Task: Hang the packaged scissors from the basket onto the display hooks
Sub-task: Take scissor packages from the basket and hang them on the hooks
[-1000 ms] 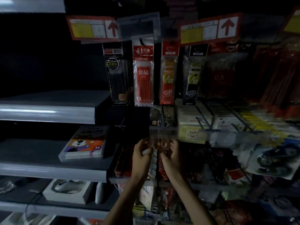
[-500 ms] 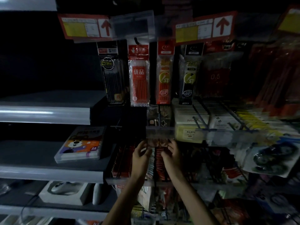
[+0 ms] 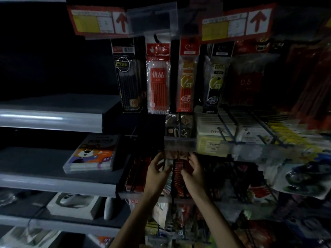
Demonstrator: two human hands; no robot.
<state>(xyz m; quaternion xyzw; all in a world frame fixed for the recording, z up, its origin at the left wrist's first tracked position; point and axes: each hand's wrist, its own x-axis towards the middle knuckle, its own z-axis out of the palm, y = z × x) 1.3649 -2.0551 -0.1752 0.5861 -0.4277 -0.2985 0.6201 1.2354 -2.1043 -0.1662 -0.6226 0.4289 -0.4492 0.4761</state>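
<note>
Both hands are raised to a dim shop display. The left hand [image 3: 157, 173] and right hand [image 3: 192, 171] have fingers [image 3: 161, 158] curled onto the top corners of a reddish packet [image 3: 176, 155], presumably the packaged scissors, held just under a clear price strip [image 3: 179, 144]; the hook is hidden, so whether it is hung yet cannot be told. The basket is out of view. Above the fingers hang pen refill packs [image 3: 158, 77]. Left of them, grey shelves [image 3: 52, 120] carry a boxed notebook [image 3: 91, 154]. The room is dark.
</note>
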